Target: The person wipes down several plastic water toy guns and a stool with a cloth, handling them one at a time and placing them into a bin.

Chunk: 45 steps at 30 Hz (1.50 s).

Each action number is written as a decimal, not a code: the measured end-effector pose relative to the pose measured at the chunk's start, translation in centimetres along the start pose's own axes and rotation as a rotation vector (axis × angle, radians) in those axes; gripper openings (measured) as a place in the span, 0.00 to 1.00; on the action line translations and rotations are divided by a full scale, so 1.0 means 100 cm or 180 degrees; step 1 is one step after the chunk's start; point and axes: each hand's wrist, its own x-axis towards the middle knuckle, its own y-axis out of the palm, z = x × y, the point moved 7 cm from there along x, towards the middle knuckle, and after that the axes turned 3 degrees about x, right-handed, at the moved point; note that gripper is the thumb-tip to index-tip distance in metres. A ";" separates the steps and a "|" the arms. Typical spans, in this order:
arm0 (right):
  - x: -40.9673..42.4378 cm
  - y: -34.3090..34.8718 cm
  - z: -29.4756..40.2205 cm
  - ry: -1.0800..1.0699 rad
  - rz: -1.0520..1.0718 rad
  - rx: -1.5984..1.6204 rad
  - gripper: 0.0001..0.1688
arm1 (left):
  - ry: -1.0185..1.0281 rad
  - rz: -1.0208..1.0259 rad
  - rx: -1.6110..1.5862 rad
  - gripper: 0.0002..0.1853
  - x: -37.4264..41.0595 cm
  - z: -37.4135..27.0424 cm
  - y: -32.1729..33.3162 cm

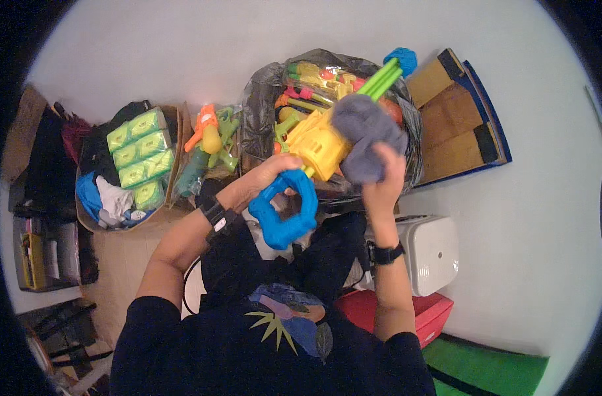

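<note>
A large toy water gun (313, 143) with a yellow body is held up on a slant in front of me. My left hand (273, 173) grips it by the rod between the yellow body and the blue loop handle (308, 220). In my right hand (386, 180), slightly blurred, is a grey cloth (370, 133) that lies against the gun and covers its middle. Beyond the cloth, green barrels (380, 80) stick out and end in a blue muzzle (402, 60). Underneath is a black plastic bag (261, 106) with several colourful toy water guns (310, 74) in it.
Left of the bag lie wrapped toy water guns (209, 133) in clear plastic. A cardboard box (174, 173) holds several green-wrapped packs (145, 148) and clothing. To the right are an open box (454, 119), a white case (432, 255) and a red bin (434, 317). A white wall (192, 49) rises behind.
</note>
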 end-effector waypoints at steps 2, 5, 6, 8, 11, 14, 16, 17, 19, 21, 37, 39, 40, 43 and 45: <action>0.010 -0.001 -0.038 0.1024 -0.0765 0.0819 0.27 | -0.0234 -0.0227 -0.0898 0.31 -0.001 0.006 0.010; 0.003 0.023 -0.056 0.1904 -0.0852 0.2221 0.27 | -0.0162 -0.0132 -0.1430 0.29 0.009 0.010 0.009; -0.001 0.029 -0.045 0.1885 -0.0661 0.1730 0.27 | -0.0138 -0.0179 -0.1528 0.29 0.013 0.015 0.008; -0.004 0.041 0.002 0.1070 -0.0218 0.1042 0.28 | -0.0144 0.0579 -0.1900 0.25 0.013 0.021 0.005; -0.020 0.037 0.043 0.0325 0.0264 0.1228 0.32 | -0.0255 0.0201 -0.2788 0.26 0.000 0.014 0.015; -0.028 0.030 0.066 0.0122 0.0561 0.1451 0.31 | 0.0053 -0.1120 -0.0563 0.31 -0.010 -0.011 0.018; -0.025 0.029 0.072 -0.0154 0.0436 0.1417 0.31 | -0.0198 -0.0902 -0.0896 0.33 -0.012 -0.011 0.027; -0.022 0.031 0.063 -0.0226 0.0509 0.1194 0.32 | -0.0315 -0.0799 -0.1091 0.34 -0.013 -0.010 0.031; -0.015 0.031 0.041 -0.0257 0.0150 0.0629 0.35 | -0.0531 -0.0641 -0.1499 0.36 -0.017 -0.003 0.038; -0.010 0.041 0.006 0.0182 -0.0043 0.0284 0.36 | -0.1127 -0.0054 -0.2686 0.47 -0.014 0.008 0.041; -0.026 0.028 0.134 -0.1225 0.0857 0.1462 0.23 | -0.0160 -0.0225 -0.2642 0.33 -0.031 0.005 -0.019; -0.031 0.032 0.127 -0.1488 0.0722 0.1288 0.21 | -0.0246 -0.0109 -0.2789 0.37 -0.031 0.005 -0.017; -0.032 0.036 0.121 -0.1619 0.0657 0.1203 0.20 | -0.0283 -0.0066 -0.2872 0.38 -0.031 0.005 -0.015; -0.019 0.040 0.068 -0.1113 0.0304 0.0923 0.20 | -0.0438 0.0176 -0.3268 0.44 -0.030 0.006 -0.011; -0.022 0.054 0.007 -0.0039 0.0102 0.0794 0.24 | -0.0678 0.0478 -0.3642 0.48 -0.021 0.004 0.004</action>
